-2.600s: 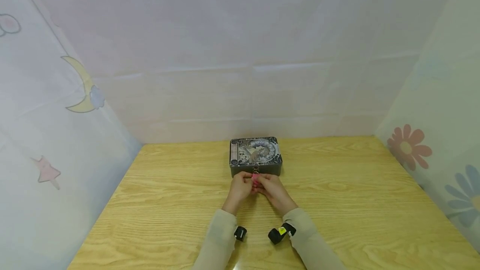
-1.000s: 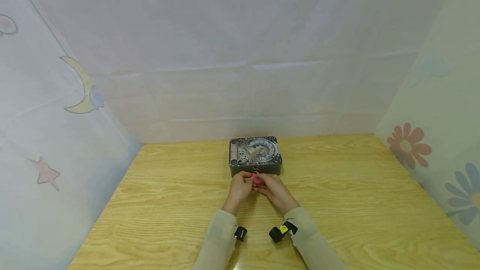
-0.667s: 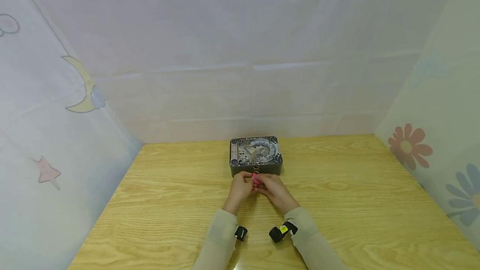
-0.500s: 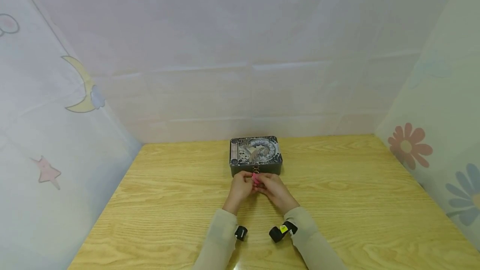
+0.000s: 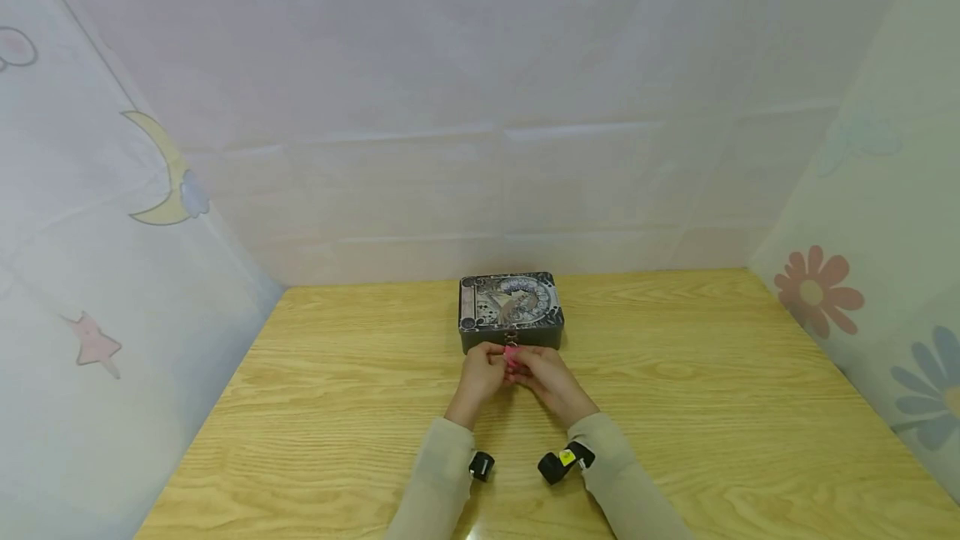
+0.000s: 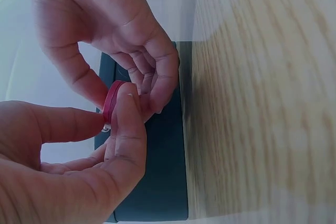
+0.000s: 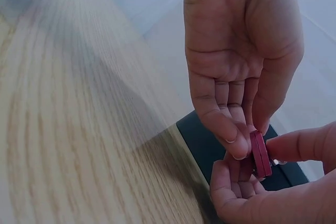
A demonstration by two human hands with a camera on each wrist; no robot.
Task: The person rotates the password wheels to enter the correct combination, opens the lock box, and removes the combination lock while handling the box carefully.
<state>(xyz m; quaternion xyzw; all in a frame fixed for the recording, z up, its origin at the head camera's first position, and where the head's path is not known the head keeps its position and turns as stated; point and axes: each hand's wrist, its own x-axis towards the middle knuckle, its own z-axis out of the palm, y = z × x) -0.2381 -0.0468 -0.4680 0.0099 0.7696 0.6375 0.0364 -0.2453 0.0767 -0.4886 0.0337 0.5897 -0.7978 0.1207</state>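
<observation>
A dark tin box with a printed picture on its lid stands at the back of the table, its lid down. At the clasp on its front is a small pink padlock, with a bit of metal loop showing above it. My left hand pinches the padlock from the left between thumb and fingers. From the right, my right hand pinches it too. In the left wrist view the padlock appears edge-on between both hands' fingertips. Fingers hide much of its body and front face.
The wooden table reaches out on both sides of the box. Close behind the box hangs a pale cloth backdrop. Black wrist cameras sit on the inner side of both sleeves, close to the tabletop.
The pink padlock shifts and turns very slightly between the fingers. Both hands and the box stay almost in the same place.
</observation>
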